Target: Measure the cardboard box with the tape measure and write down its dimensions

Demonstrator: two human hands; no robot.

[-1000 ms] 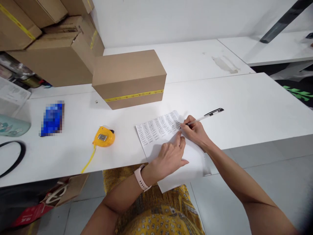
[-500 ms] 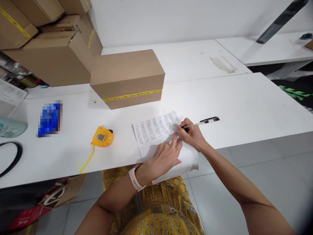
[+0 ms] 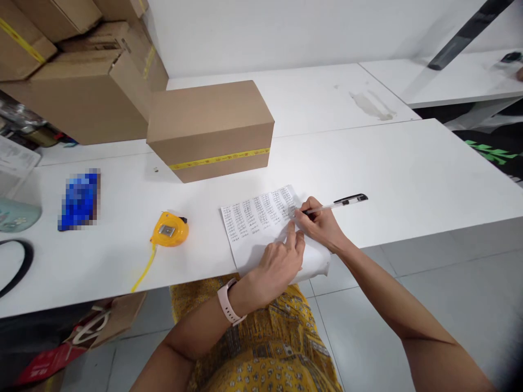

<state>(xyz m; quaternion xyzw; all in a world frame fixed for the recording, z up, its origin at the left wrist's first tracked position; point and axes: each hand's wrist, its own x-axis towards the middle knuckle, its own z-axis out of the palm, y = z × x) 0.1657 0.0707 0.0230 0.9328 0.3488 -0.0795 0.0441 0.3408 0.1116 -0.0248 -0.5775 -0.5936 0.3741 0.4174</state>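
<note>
Versus a second ago: paper's (image 3: 261, 215) lower end no longer shows below the left hand (image 3: 280, 261); that thumb now sits closer in, and the pen (image 3: 347, 201) leans flatter. Right hand (image 3: 321, 222) has the pen pinched, fingers closed on it, tip at the last handwritten column. Left fingers loosely bent, index extended onto the sheet near the tip, nothing gripped. Sheet is thin, white, lies over the front edge of the smooth white table (image 3: 400, 174), bottom curling. Pen: slim, clear barrel, black cap end. Rectangular brown cardboard box (image 3: 212, 125) behind.
</note>
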